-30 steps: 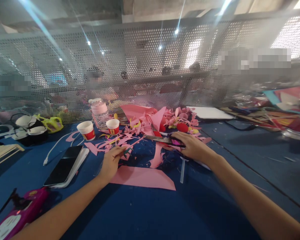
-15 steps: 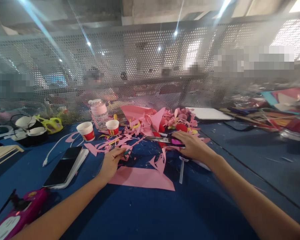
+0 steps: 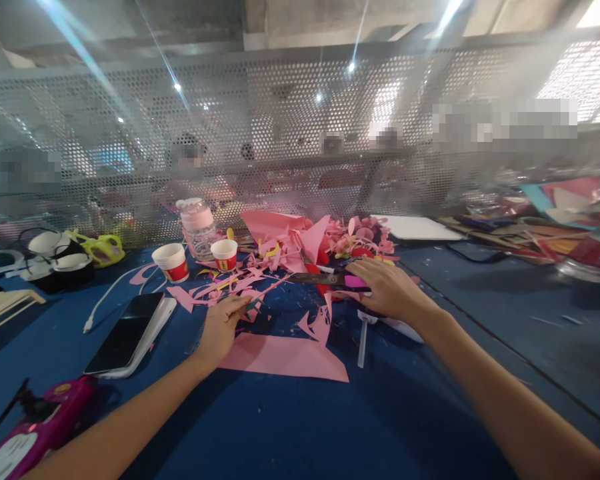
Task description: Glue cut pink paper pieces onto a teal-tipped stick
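My right hand (image 3: pixel 387 287) is wrapped round the dark and purple handles of a pair of scissors (image 3: pixel 316 279), whose blades point left over the blue table. Between its fingertips, my left hand (image 3: pixel 225 323) pinches a thin pink paper strip (image 3: pixel 273 287) that slants up toward the blade tips. Whether the blades touch the strip I cannot tell. Below lies a larger flat sheet of pink paper (image 3: pixel 285 357), with a curled pink offcut (image 3: pixel 321 325) at its upper edge. Behind the hands spreads a heap of pink, red and yellow paper scraps (image 3: pixel 285 243).
Two paper cups (image 3: pixel 171 262) and a clear bottle with a pink band (image 3: pixel 197 227) stand behind my left hand. A phone (image 3: pixel 127 333) and a magenta device (image 3: pixel 40 420) lie at left. A perforated metal screen (image 3: pixel 280 120) closes off the back.
The scissors' blades have turned slightly and now look darker and closer together. Both hands stay almost in place, and the pink strip is still between the left fingertips.
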Demonstrator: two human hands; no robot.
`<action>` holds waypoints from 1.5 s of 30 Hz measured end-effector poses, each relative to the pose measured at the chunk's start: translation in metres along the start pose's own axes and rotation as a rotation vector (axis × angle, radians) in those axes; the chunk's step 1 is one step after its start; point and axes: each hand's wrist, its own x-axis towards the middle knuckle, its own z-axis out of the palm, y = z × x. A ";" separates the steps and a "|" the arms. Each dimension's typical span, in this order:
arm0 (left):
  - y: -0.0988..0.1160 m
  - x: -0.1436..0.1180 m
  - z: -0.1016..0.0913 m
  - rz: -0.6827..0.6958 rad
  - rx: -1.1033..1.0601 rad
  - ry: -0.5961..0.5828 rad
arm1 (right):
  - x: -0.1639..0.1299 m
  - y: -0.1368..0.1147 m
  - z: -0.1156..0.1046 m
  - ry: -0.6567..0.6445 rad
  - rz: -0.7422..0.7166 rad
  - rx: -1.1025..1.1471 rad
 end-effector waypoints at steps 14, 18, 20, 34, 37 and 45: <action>0.004 -0.002 -0.001 0.038 0.080 0.004 | 0.002 -0.003 -0.004 -0.006 0.003 0.047; 0.003 -0.001 -0.001 0.032 0.077 0.004 | 0.001 -0.005 -0.002 -0.022 0.027 0.052; 0.003 -0.001 -0.001 0.027 0.065 0.015 | 0.001 -0.006 -0.001 -0.018 0.027 0.050; 0.001 -0.002 -0.001 0.058 0.089 0.026 | 0.003 -0.012 0.002 0.011 -0.035 0.031; 0.002 -0.003 -0.001 0.062 0.096 0.011 | 0.003 -0.015 0.001 0.012 -0.046 0.015; 0.002 -0.004 0.000 0.091 0.088 -0.024 | 0.004 -0.026 0.000 0.029 -0.035 -0.001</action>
